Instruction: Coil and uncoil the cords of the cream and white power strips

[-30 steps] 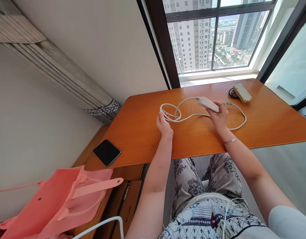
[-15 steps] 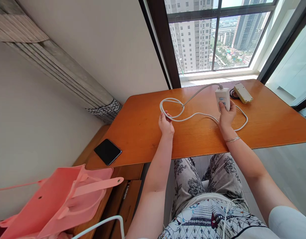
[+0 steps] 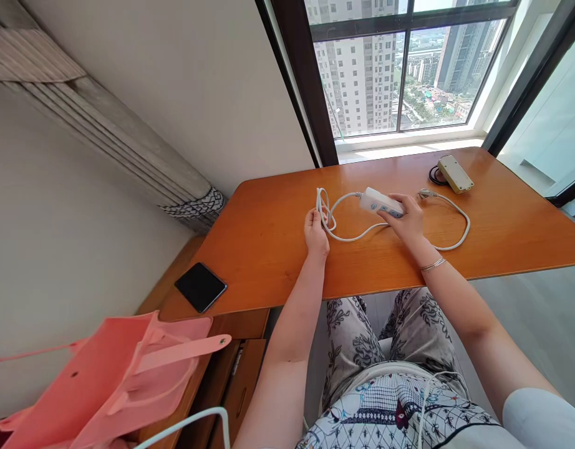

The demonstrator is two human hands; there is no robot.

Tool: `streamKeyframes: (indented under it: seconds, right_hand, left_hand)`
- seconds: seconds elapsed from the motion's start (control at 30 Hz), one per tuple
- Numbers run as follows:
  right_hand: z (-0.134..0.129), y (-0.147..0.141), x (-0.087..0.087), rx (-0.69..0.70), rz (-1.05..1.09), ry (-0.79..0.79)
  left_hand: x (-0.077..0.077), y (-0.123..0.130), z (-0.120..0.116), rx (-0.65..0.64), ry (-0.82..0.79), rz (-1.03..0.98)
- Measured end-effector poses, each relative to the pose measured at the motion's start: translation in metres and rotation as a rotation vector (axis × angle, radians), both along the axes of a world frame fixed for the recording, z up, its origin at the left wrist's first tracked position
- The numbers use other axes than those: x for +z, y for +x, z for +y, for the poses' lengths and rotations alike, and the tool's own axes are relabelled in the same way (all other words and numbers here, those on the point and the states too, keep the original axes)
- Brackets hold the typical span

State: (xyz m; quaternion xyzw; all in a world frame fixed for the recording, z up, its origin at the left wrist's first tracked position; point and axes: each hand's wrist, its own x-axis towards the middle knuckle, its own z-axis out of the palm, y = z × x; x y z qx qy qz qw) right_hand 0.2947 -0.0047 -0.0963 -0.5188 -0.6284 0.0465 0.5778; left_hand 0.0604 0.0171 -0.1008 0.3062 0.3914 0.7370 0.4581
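Note:
My left hand (image 3: 317, 232) is closed round loops of a white cable (image 3: 355, 239) above the wooden table. In my right hand (image 3: 406, 219) is a white power strip (image 3: 378, 202), tilted, its cable end pointing left toward the loops. From the loops the cable runs under my right hand and curves round on the table to a plug (image 3: 425, 194), which lies just beyond that hand.
On the wooden table (image 3: 264, 249), a beige box (image 3: 454, 174) with a black cable lies at the back right. A black phone (image 3: 201, 287) lies at the left edge. Beside the table is a pink bag (image 3: 105, 374). A window stands behind.
The power strip in my right hand has moved left and turned from upright to nearly sideways. The cable loops at my left hand have drawn narrower. The plug has come into view.

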Motion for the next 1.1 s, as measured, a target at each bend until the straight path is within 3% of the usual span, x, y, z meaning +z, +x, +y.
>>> streamKeyframes:
  seconds: [0.23, 0.53, 0.83, 1.1]
  right_hand:
    - [-0.005, -0.006, 0.0, 0.046, -0.114, -0.102]
    - [-0.007, -0.014, -0.002, 0.108, -0.118, -0.202]
    - [-0.002, -0.013, -0.006, 0.235, -0.013, -0.284]
    - [-0.009, -0.027, -0.009, 0.36, -0.074, -0.275]
  left_hand:
    - [-0.008, -0.002, 0.003, 0.081, 0.039, 0.085]
    - [-0.006, -0.006, -0.011, 0.291, 0.242, 0.549]
    - [-0.004, -0.008, -0.011, 0.316, 0.259, 0.652]
    - [0.0, -0.001, -0.015, 0.215, 0.193, 0.802]
